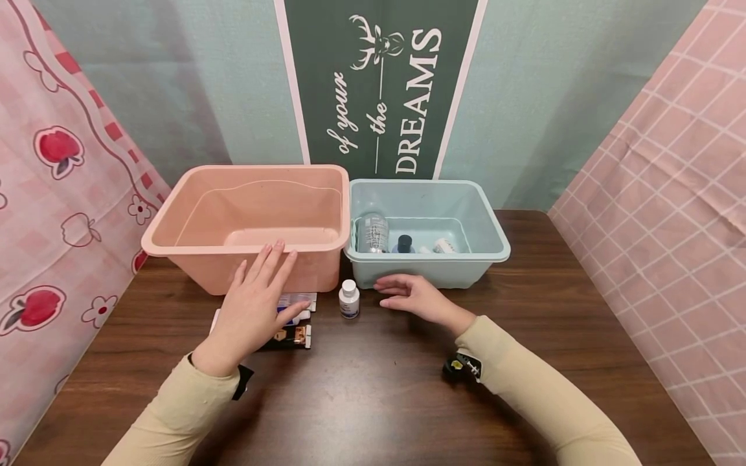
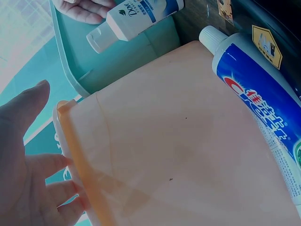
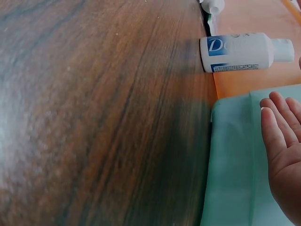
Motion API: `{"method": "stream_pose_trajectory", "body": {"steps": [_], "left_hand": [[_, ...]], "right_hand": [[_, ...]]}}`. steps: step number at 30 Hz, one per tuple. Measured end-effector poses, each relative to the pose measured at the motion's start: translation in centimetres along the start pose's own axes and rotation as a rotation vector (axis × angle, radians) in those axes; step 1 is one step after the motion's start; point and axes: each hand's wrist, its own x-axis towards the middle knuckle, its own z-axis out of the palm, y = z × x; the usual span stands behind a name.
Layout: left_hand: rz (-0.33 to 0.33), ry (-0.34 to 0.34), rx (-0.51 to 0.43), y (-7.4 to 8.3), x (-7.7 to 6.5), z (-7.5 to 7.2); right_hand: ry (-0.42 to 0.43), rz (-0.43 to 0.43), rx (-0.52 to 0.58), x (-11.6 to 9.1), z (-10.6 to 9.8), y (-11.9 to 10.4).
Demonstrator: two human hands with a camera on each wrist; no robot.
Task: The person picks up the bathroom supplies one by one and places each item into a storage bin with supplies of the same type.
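My left hand (image 1: pixel 250 310) has its fingers spread, the fingertips right at the front rim of the pink bin (image 1: pixel 245 249). Under and beside it lie a blue-and-white toothpaste tube (image 2: pixel 258 99) and a black package (image 1: pixel 297 336), both partly hidden by the hand in the head view. A small white bottle (image 1: pixel 350 301) with "Do..." lettering stands upright on the table between the hands, at the bins' fronts. To its right, my right hand (image 1: pixel 419 298) holds nothing, its fingers loosely extended before the front wall of the light blue bin (image 1: pixel 425 265).
Inside the blue bin are a clear bottle (image 1: pixel 373 233), a dark-capped bottle (image 1: pixel 404 244) and a small white item (image 1: pixel 445 246). Both bins stand side by side on a brown wooden table (image 1: pixel 373 401), against a green curtain. Printed pink cloths hang at either side.
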Motion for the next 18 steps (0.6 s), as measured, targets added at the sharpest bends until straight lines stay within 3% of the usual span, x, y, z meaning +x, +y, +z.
{"method": "stream_pose_trajectory", "body": {"steps": [18], "left_hand": [[0.028,0.019,-0.007,-0.1,0.1,0.1]], "right_hand": [[-0.011,0.003,0.031,1.1,1.3,0.4]]}}
